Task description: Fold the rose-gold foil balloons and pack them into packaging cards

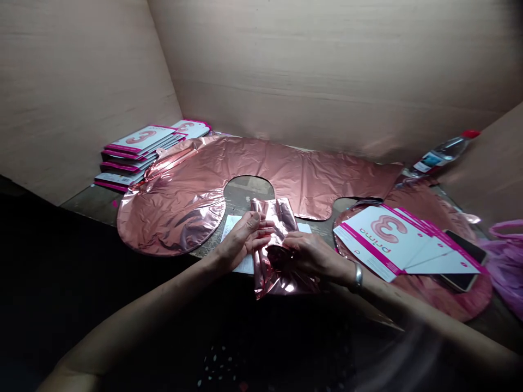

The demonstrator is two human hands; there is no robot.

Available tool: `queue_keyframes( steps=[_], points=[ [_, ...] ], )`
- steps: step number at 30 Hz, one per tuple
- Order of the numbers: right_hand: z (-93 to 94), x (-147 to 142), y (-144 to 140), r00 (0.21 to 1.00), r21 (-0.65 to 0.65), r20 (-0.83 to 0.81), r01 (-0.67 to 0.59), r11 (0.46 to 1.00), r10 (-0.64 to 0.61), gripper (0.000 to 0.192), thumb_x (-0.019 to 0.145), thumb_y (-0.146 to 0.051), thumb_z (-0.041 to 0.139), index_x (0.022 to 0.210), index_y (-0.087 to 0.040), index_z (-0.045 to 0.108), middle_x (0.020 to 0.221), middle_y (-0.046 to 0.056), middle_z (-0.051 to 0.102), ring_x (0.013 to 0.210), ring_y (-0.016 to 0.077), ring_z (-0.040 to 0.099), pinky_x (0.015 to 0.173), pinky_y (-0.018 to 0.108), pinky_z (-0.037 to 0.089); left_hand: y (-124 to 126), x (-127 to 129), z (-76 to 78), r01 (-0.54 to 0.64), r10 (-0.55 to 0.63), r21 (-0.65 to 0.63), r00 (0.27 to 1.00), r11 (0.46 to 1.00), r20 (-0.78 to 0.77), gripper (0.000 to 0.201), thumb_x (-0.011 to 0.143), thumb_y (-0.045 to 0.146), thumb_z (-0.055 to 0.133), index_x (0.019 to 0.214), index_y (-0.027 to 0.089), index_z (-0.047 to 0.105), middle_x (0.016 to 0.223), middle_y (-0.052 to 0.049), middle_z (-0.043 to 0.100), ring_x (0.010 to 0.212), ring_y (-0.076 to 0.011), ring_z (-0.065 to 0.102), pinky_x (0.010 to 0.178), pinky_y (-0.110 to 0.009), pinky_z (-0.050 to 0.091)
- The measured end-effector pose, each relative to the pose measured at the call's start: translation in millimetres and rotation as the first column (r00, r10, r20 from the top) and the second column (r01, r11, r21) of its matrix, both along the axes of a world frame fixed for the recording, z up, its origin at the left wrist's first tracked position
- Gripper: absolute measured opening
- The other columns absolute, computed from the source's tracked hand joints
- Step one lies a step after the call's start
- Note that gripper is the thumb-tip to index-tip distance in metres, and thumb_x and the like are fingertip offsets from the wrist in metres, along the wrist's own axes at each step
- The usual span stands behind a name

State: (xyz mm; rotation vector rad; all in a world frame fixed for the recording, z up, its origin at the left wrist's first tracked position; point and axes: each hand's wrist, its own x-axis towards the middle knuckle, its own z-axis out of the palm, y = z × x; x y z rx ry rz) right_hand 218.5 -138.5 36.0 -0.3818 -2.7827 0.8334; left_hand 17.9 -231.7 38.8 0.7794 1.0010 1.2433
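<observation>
A partly folded rose-gold foil balloon [280,215] lies at the table's front edge, its lower end bunched and creased. My left hand [243,239] rests against its left side, fingers stretched out over the foil and thumb raised. On the other side, my right hand [312,253] has its fingers curled closed on the foil; part of the grip is hidden. Beneath the folded balloon a white printed sheet [244,265] shows. Behind both hands, flat rose-gold foil balloons [183,185] spread across the table.
Stacked packets marked with a 3 [139,139] stand at the back left. More printed cards [368,242] lie at right, partly over a phone [461,280]. A plastic bottle [439,158] leans near the back right wall, and a purple bag [506,267] sits at the right edge.
</observation>
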Motion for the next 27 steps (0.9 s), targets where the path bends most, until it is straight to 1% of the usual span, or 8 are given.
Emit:
queue_keyframes(
  steps=[3, 6, 9, 12, 16, 19, 22, 27],
  points=[
    [-11.9, 8.7, -6.8, 0.992, 0.083, -0.099, 0.086, 0.993, -0.078, 0.026, 0.094, -0.036, 0.055, 0.076, -0.018, 0.057, 0.072, 0.003, 0.061, 0.064, 0.0139, 0.052, 0.059, 0.025, 0.035, -4.6, 0.4, -5.8, 0.018, -0.020, -0.030, 0.998, 0.999, -0.052, 0.058, 0.085, 0.068, 0.054, 0.114, 0.019, 0.043, 0.133, -0.019, 0.054, 0.119, -0.0260, 0.058, 0.105, -0.048, 0.044],
    [-22.0, 15.2, -9.3, 0.985, 0.128, -0.146, 0.116, 0.985, -0.097, 0.029, 0.097, -0.039, 0.050, 0.079, -0.018, 0.060, 0.069, 0.005, 0.064, 0.062, 0.0141, 0.056, 0.058, 0.025, 0.036, -11.9, -0.4, -11.0, 0.011, -0.006, 0.021, 0.973, 1.000, -0.230, 0.058, 0.090, 0.069, 0.044, 0.119, 0.019, 0.039, 0.135, -0.020, 0.052, 0.123, -0.0263, 0.056, 0.105, -0.047, 0.044],
    [-23.7, 17.4, -5.9, 0.986, 0.113, -0.132, 0.120, 0.986, -0.105, 0.030, 0.096, -0.040, 0.051, 0.078, -0.018, 0.061, 0.067, 0.005, 0.065, 0.060, 0.0141, 0.056, 0.056, 0.025, 0.035, -19.0, -2.1, -11.4, 0.149, -0.041, 0.157, 0.840, 0.976, -0.541, 0.058, 0.091, 0.067, 0.044, 0.124, 0.019, 0.041, 0.135, -0.017, 0.054, 0.126, -0.0277, 0.053, 0.107, -0.047, 0.040],
    [-14.1, 15.4, 1.3, 0.991, 0.005, -0.048, 0.122, 0.993, -0.122, 0.024, 0.091, -0.038, 0.056, 0.080, -0.018, 0.064, 0.068, 0.003, 0.065, 0.059, 0.0135, 0.055, 0.056, 0.024, 0.034, -24.9, -3.1, -8.2, 0.349, -0.118, 0.176, 0.677, 0.920, -0.727, 0.060, 0.086, 0.065, 0.053, 0.123, 0.018, 0.048, 0.131, -0.015, 0.057, 0.127, -0.0300, 0.051, 0.108, -0.048, 0.038],
    [6.1, 6.4, 11.3, 0.992, -0.183, 0.064, 0.115, 0.976, -0.105, 0.016, 0.085, -0.031, 0.058, 0.089, -0.018, 0.067, 0.072, 0.001, 0.066, 0.064, 0.0145, 0.057, 0.060, 0.023, 0.037, -32.5, -3.0, -5.4, 0.370, -0.132, 0.156, 0.645, 0.916, -0.752, 0.075, 0.067, 0.061, 0.077, 0.122, 0.018, 0.048, 0.128, -0.016, 0.058, 0.125, -0.0333, 0.053, 0.104, -0.046, 0.042],
    [14.7, -4.3, 17.9, 0.989, -0.336, 0.127, 0.120, 0.934, -0.081, 0.020, 0.083, -0.034, 0.061, 0.091, -0.017, 0.068, 0.078, 0.001, 0.067, 0.072, 0.0166, 0.059, 0.064, 0.023, 0.040, -38.8, -2.9, -5.7, 0.371, -0.123, 0.162, 0.636, 0.915, -0.762, 0.102, 0.056, 0.055, 0.088, 0.135, 0.017, 0.035, 0.118, -0.016, 0.065, 0.121, -0.0338, 0.056, 0.105, -0.046, 0.040],
    [14.5, -14.6, 24.9, 0.988, -0.402, 0.119, 0.141, 0.905, -0.101, 0.022, 0.078, -0.036, 0.067, 0.089, -0.016, 0.067, 0.079, 0.000, 0.065, 0.077, 0.0179, 0.058, 0.069, 0.024, 0.041, -43.6, -3.7, -7.2, 0.380, -0.117, 0.171, 0.627, 0.909, -0.771, 0.117, 0.059, 0.053, 0.087, 0.145, 0.014, 0.019, 0.103, -0.012, 0.070, 0.118, -0.0331, 0.059, 0.107, -0.048, 0.037],
    [5.2, -22.7, 37.1, 0.979, -0.403, 0.114, 0.203, 0.893, -0.171, 0.027, 0.078, -0.039, 0.065, 0.091, -0.016, 0.066, 0.082, 0.001, 0.064, 0.080, 0.0189, 0.058, 0.071, 0.025, 0.041, -47.9, -5.9, -12.2, 0.344, -0.045, 0.212, 0.608, 0.915, -0.792, 0.114, 0.073, 0.046, 0.081, 0.152, 0.015, 0.005, 0.101, -0.008, 0.069, 0.118, -0.0303, 0.059, 0.110, -0.050, 0.033]
  ],
)
